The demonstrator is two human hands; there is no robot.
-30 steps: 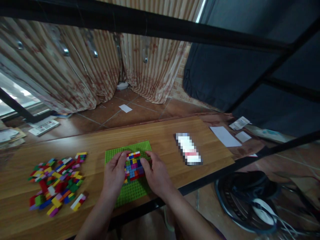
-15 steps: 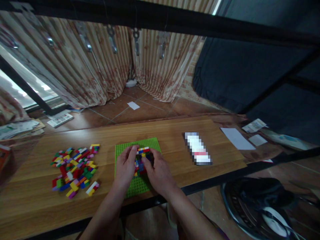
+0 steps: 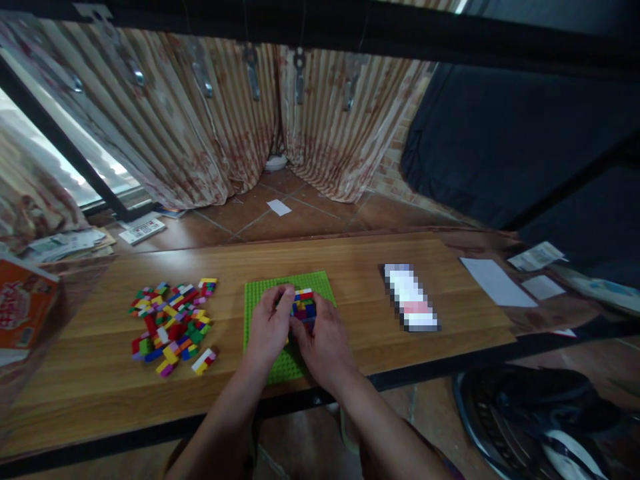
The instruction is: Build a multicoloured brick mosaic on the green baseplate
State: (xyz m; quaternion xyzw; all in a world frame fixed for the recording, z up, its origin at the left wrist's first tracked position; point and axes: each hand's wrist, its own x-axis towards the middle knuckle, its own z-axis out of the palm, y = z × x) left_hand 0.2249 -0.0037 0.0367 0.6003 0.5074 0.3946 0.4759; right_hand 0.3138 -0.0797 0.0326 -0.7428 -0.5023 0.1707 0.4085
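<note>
Left to right. Beyond the bench's left edge: an orange box (image 3: pixel 25 303) with pale lettering, off the bench (image 3: pixel 350 257).

On the bench's left part, well in from that edge: a loose brick pile (image 3: pixel 173 327), mixed red, yellow, blue, green, white, purple and orange. At the pile's near right corner a short multicoloured bar (image 3: pixel 204 362) lies slightly apart.

Next, a green baseplate (image 3: pixel 285 367), flat, its near side close to the bench's near edge. Left hand (image 3: pixel 274 320) is over its left half, fingers curled, thumb and forefinger drawn together at the left side of the brick build (image 3: pixel 304 305) (whether a brick sits between them cannot be told). The build sits over the baseplate, largely hidden; white, red, yellow and blue show between the hands. Right hand (image 3: pixel 325 340) is half curled around its right and near sides, thumb pointing inward; hold on any single brick cannot be told.

Farther right, near the bench's right edge: a rectangular object (image 3: pixel 410 299), face pixelated. Past that edge, a white sheet (image 3: pixel 497 283).
</note>
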